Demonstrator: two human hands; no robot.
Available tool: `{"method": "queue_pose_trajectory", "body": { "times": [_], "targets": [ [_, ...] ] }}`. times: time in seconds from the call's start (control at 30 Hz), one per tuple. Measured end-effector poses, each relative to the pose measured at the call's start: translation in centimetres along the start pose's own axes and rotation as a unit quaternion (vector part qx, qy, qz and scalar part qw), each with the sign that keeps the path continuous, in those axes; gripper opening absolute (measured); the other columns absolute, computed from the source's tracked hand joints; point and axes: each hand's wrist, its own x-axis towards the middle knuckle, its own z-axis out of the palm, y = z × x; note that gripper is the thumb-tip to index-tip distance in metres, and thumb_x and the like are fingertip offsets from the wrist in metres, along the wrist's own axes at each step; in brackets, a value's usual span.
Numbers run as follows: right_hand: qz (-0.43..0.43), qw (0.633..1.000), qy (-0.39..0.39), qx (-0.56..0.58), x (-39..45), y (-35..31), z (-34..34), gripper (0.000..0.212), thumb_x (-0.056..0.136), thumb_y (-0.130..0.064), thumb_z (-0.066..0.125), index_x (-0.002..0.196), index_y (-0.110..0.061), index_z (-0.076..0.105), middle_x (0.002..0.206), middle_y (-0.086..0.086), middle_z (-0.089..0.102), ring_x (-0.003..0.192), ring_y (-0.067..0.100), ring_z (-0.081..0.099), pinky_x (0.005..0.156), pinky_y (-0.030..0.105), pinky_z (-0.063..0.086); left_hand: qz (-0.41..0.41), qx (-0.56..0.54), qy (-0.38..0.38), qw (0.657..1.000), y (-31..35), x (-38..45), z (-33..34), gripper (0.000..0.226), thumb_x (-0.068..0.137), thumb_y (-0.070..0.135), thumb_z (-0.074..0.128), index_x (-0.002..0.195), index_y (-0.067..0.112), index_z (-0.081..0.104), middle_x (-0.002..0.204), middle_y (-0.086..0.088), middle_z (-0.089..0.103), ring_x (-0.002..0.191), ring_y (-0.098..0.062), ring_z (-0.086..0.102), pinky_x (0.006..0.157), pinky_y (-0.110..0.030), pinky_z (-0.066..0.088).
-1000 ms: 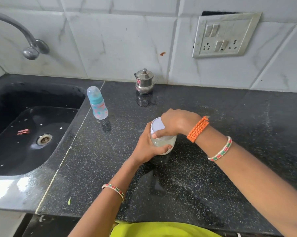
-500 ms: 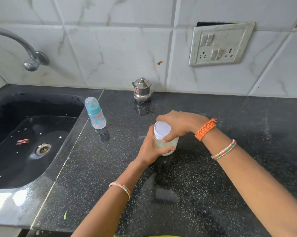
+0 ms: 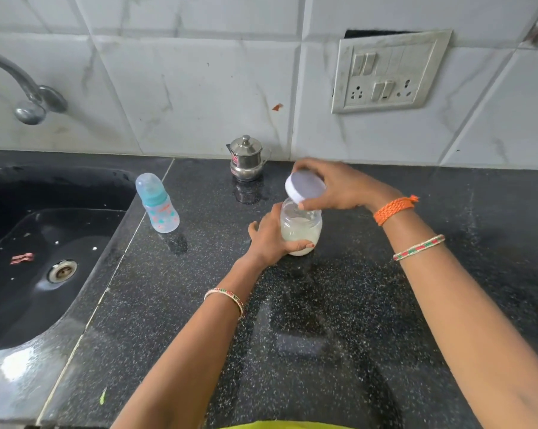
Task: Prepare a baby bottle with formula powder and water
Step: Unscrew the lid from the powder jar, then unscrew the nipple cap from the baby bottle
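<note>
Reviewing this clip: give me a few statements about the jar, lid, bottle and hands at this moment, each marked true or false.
1. The right hand holds the lid lifted off the jar. True.
2. The left hand grips the bottle. False: it grips the jar; the bottle stands untouched near the sink.
3. The jar holds white powder. True.
4. The bottle lies on its side. False: it stands upright, cap on.
5. The steel pot sits in the sink. False: it stands on the counter by the wall.
</note>
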Motion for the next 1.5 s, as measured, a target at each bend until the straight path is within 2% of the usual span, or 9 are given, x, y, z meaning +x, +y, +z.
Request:
{"method": "queue_pose_trajectory", "body": {
  "times": [0.13,0.3,0.5,0.67,0.8,0.93,1.2,1.3,1.5],
  "targets": [
    [0.034,0.975,0.197,0.096,-1.7,0.3,0.6,0.071,0.072,-0.047,0.076,0.127,-0.027,0.035,0.123,0.008,0.053,0.103,0.026,0.055,0.083,0.039,0.051,0.004,0.004,-0.019,1.0,0.1,-0.1,-0.5,0.103,0.06,0.052,0.082,0.142,0.024,0.026,0.143,0.001,0.041,0.134,-0.021,0.033,0.103,-0.045,0.022],
    [0.132,0.858,0.429,0.249,-6.5,1.2,11.0,0.067,0.066,-0.037,0.081,0.116,-0.022,0.039,0.117,0.005,0.049,0.104,0.023,0.054,0.087,0.043,0.052,-0.002,0.056,-0.041,0.998,-0.5,-1.9,-1.8,0.122,0.068,0.055,0.075,0.149,0.012,-0.005,0.157,-0.01,0.011,0.146,-0.027,0.008,0.113,-0.057,0.014],
    [0.193,0.904,0.324,0.201,-9.5,2.5,17.7,0.039,0.072,-0.03,0.08,0.081,-0.011,0.047,0.095,0.007,0.057,0.099,0.027,0.056,0.068,0.019,0.032,-0.004,0.026,0.025,0.999,-1.7,-5.0,-1.6,0.094,0.077,0.032,0.074,0.148,0.022,0.014,0.153,-0.004,0.026,0.143,-0.026,0.017,0.112,-0.052,0.017],
    [0.214,0.95,0.205,0.1,-9.8,2.6,18.5,0.032,0.076,-0.042,0.072,0.085,-0.014,0.059,0.147,0.02,0.038,0.145,0.033,0.016,0.115,0.043,0.017,0.014,0.001,0.05,0.999,-2.2,-6.9,-1.3,0.063,0.085,0.006,0.057,0.142,0.02,0.033,0.144,-0.003,0.041,0.137,-0.022,0.03,0.111,-0.047,0.023],
    [0.163,0.921,0.355,0.02,-10.0,-0.4,15.9,0.029,0.075,-0.048,0.056,0.079,-0.019,0.059,0.107,0.001,0.063,0.107,0.024,0.054,0.091,0.039,0.036,0.008,-0.082,0.139,0.987,-2.5,-7.5,-2.7,0.05,0.082,-0.005,0.05,0.127,0.015,0.049,0.13,-0.003,0.054,0.121,-0.014,0.047,0.106,-0.038,0.037],
    [-0.013,0.922,0.356,0.151,-5.9,-4.8,12.2,0.011,0.08,-0.01,0.062,0.088,-0.009,0.054,0.084,0.004,0.059,0.078,0.019,0.054,0.072,0.03,0.045,-0.028,-0.119,0.273,0.954,-2.5,-6.8,-5.8,0.041,0.079,-0.01,0.048,0.109,0.016,0.057,0.111,0.002,0.058,0.103,-0.011,0.054,0.085,-0.028,0.047],
    [-0.073,0.946,0.225,0.221,11.6,-14.5,15.2,0.06,0.079,-0.023,0.072,0.13,-0.006,0.046,0.127,0.015,0.055,0.117,0.027,0.051,0.102,0.041,0.041,-0.072,-0.104,0.419,0.899,-7.3,-6.7,-15.7,0.036,0.077,-0.01,0.05,0.101,0.013,0.063,0.101,0.003,0.063,0.084,-0.009,0.057,0.068,-0.009,0.042],
    [-0.069,0.967,0.155,0.188,16.0,-16.9,17.4,0.088,0.076,-0.039,0.074,0.145,-0.012,0.027,0.145,0.017,0.039,0.134,0.03,0.036,0.108,0.039,0.033,-0.088,-0.087,0.423,0.898,-10.1,-6.6,-18.1,0.036,0.077,-0.009,0.05,0.102,0.014,0.062,0.102,0.004,0.061,0.085,-0.012,0.057,0.068,-0.013,0.042],
    [-0.068,0.958,0.205,0.188,16.6,-17.2,17.0,0.029,0.076,-0.032,0.073,0.097,-0.015,0.062,0.093,0.003,0.069,0.083,0.022,0.064,0.073,0.032,0.051,-0.115,-0.039,0.251,0.961,-13.2,-5.0,-19.7,0.072,0.076,0.027,0.069,0.137,0.011,0.036,0.138,-0.004,0.044,0.127,-0.018,0.041,0.103,-0.029,0.034]
  ]
}}
